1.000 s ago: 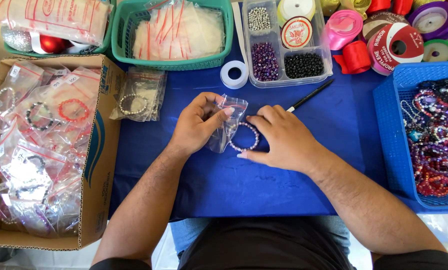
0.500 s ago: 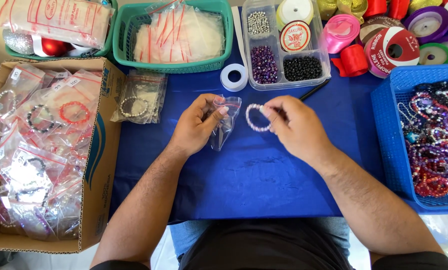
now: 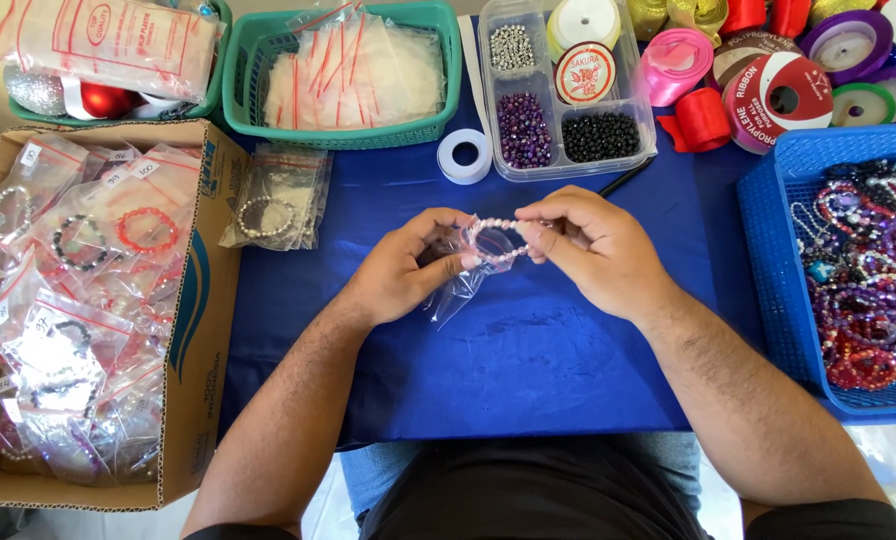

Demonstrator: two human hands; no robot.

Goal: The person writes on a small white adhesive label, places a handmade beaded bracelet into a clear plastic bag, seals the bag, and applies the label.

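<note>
Above the blue tablecloth (image 3: pixel 528 370), my left hand (image 3: pixel 400 272) pinches a small clear plastic bag (image 3: pixel 460 282) by its mouth. My right hand (image 3: pixel 596 248) holds a pale pink bead bracelet (image 3: pixel 498 240) by one side, its ring hanging just in front of the bag's opening and touching it. Both hands are raised a little off the cloth, close together at the table's middle.
A cardboard box (image 3: pixel 206 300) of bagged bracelets stands at the left, with a loose pile of bagged bracelets (image 3: pixel 278 205) beside it. A blue basket (image 3: pixel 773 270) of bracelets sits right. Behind are a green basket (image 3: pixel 348 130) of empty bags, a bead organiser (image 3: pixel 568 110), a tape roll (image 3: pixel 465 156) and ribbon spools (image 3: pixel 768 90).
My hands lifted off the cloth. The right hand pulled the bracelet away to the right, then brought it back to the bag's mouth while the left hand held the bag up.
</note>
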